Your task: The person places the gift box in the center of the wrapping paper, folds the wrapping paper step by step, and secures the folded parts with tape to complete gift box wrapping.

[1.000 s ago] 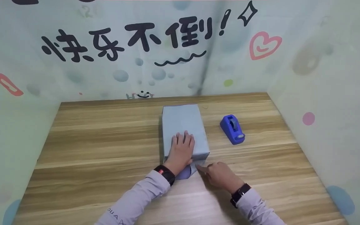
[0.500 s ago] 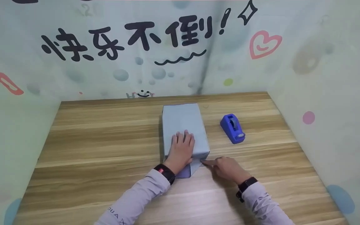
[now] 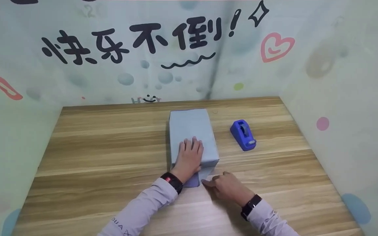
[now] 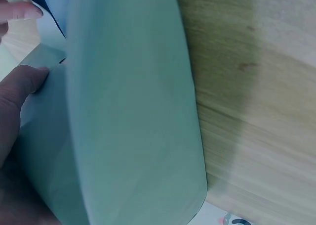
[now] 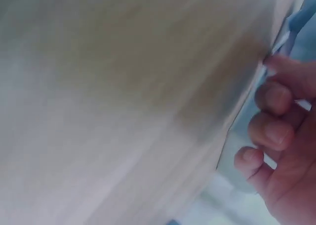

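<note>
A box wrapped in light blue paper (image 3: 192, 126) lies lengthwise on the wooden table. My left hand (image 3: 188, 160) rests on the near part of its top with fingers straight; in the left wrist view its thumb (image 4: 27, 81) presses the paper. From the box's near end a folded paper flap (image 3: 205, 175) sticks out toward me, its purplish inner side partly under my left wrist. The extended index finger of my right hand (image 3: 226, 188) touches the flap's right edge. In the right wrist view, the other fingers (image 5: 271, 128) of that hand are loosely bent and hold nothing.
A blue tape dispenser (image 3: 243, 135) stands to the right of the box. Printed cloth walls (image 3: 110, 78) enclose the wooden table (image 3: 110, 141) at the back and on both sides.
My right index finger slid along the flap's edge toward the box corner, then came back nearer to me. The flap lies flatter, with a straighter edge. My left hand stays put.
</note>
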`<move>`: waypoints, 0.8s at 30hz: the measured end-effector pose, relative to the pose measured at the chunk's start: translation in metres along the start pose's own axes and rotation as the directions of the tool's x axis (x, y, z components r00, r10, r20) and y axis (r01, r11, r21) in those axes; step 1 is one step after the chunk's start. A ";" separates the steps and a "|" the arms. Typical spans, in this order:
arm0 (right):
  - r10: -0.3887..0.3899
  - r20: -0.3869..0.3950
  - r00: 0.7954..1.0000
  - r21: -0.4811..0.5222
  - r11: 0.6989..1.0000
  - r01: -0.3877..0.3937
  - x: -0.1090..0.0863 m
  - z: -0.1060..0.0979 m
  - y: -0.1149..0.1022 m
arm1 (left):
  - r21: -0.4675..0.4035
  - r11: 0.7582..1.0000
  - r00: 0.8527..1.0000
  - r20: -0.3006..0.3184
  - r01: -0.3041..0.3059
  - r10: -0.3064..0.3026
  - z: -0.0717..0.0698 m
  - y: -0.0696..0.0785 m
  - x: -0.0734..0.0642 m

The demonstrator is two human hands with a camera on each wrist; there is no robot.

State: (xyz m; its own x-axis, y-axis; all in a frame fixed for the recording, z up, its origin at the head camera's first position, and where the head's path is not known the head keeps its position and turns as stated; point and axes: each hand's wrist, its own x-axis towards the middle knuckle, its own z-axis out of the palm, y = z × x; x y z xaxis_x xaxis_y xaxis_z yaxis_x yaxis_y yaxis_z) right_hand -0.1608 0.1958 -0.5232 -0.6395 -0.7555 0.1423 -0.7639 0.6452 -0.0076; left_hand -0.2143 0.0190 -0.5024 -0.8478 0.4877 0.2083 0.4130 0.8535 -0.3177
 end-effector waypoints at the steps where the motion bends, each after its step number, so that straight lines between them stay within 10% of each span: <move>1: -0.010 0.008 1.000 0.000 1.000 0.010 0.000 0.000 -0.003 | -0.001 1.000 1.000 -0.003 0.001 -0.001 0.001 0.000 0.000; 6: -0.048 0.066 0.997 0.184 0.982 0.035 0.002 -0.008 -0.007 | -0.021 1.000 0.999 -0.043 0.003 -0.004 0.004 -0.002 -0.001; 9: -0.001 -0.043 0.999 0.266 0.964 0.012 0.010 -0.016 0.000 | -0.067 0.998 0.997 -0.074 -0.007 0.002 0.007 -0.003 -0.003; 15: 0.133 -0.312 0.941 0.036 0.991 -0.128 0.037 -0.022 0.023 | -0.153 0.988 0.999 -0.050 -0.012 0.004 0.010 -0.008 -0.004; 24: 0.110 -0.058 0.992 -0.097 0.989 -0.115 0.063 -0.008 0.032 | -0.244 0.968 0.995 -0.072 0.052 -0.072 0.010 -0.005 -0.010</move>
State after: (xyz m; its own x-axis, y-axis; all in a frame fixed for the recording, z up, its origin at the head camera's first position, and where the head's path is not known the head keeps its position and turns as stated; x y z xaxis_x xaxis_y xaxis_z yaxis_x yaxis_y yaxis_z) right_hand -0.2253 0.1699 -0.5065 -0.7137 -0.6719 0.1978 -0.6731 0.7361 0.0716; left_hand -0.2109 0.0080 -0.5125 -0.8490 0.4371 0.2969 0.4369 0.8967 -0.0708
